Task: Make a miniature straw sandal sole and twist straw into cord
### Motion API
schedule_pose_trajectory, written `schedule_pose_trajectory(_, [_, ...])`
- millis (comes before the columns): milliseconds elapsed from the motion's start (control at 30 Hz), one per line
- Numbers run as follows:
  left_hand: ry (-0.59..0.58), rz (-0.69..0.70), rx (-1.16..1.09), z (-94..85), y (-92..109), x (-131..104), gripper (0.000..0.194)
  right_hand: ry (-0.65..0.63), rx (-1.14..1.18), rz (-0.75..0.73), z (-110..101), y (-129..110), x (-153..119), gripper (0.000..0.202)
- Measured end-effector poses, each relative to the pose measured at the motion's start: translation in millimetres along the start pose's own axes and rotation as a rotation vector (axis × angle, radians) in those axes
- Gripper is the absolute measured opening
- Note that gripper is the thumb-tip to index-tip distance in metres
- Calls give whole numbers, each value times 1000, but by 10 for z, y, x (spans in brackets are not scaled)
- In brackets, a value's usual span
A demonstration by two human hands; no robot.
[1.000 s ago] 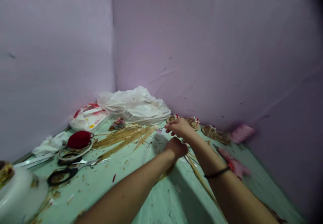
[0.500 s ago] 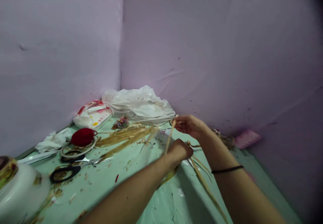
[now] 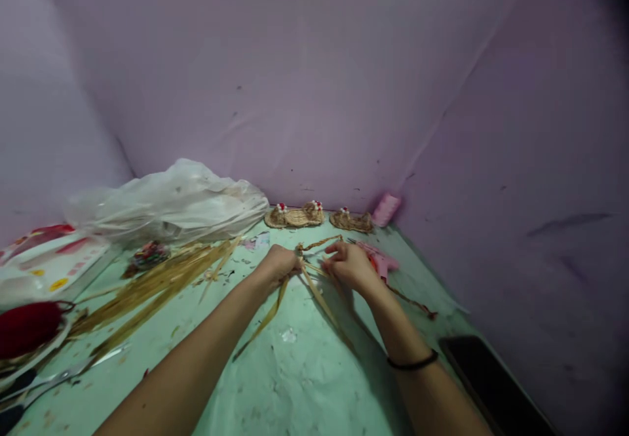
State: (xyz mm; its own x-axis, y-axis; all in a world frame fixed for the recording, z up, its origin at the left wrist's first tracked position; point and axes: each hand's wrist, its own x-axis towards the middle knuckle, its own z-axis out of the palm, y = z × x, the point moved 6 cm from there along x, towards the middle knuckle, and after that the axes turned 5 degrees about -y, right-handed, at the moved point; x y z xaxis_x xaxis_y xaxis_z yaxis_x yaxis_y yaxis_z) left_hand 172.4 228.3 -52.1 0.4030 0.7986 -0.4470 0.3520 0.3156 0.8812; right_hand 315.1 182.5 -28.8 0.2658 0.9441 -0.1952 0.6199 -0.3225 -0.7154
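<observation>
At the middle of the green table, my left hand (image 3: 281, 265) is closed on a bunch of dry straw strips (image 3: 318, 297), whose loose ends hang toward me. My right hand (image 3: 348, 265), with fingers bent together, pinches a thin strip (image 3: 314, 269) just right of the bunch. A twisted straw cord (image 3: 320, 244) runs between the two hands on the far side. A pink tool (image 3: 386, 262) lies partly hidden behind my right hand.
Small woven straw pieces with red and white beads (image 3: 295, 217) line the wall, beside a pink roll (image 3: 386, 210). Left are a plastic bag (image 3: 181, 203), straw (image 3: 162, 285), scissors (image 3: 63, 376) and a red cushion (image 3: 29, 329). A dark flat object (image 3: 491, 383) lies right.
The view has turned right, bringing the woven pieces and dark object into sight. My right hand has come down from a raised strip to beside my left hand.
</observation>
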Motion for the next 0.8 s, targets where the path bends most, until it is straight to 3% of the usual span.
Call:
schedule_pose_trajectory(233, [-29, -37, 5, 46, 43, -62, 21, 7, -210, -190, 142, -262, -61, 17])
schedule_pose_trajectory(633, [-23, -33, 0, 33, -6, -8, 16, 32, -356, -94, 210, -261, -101, 21])
schedule_pose_trajectory(800, [-14, -25, 15, 32, 6, -41, 23, 59, -380, -132, 221, -304, -128, 22])
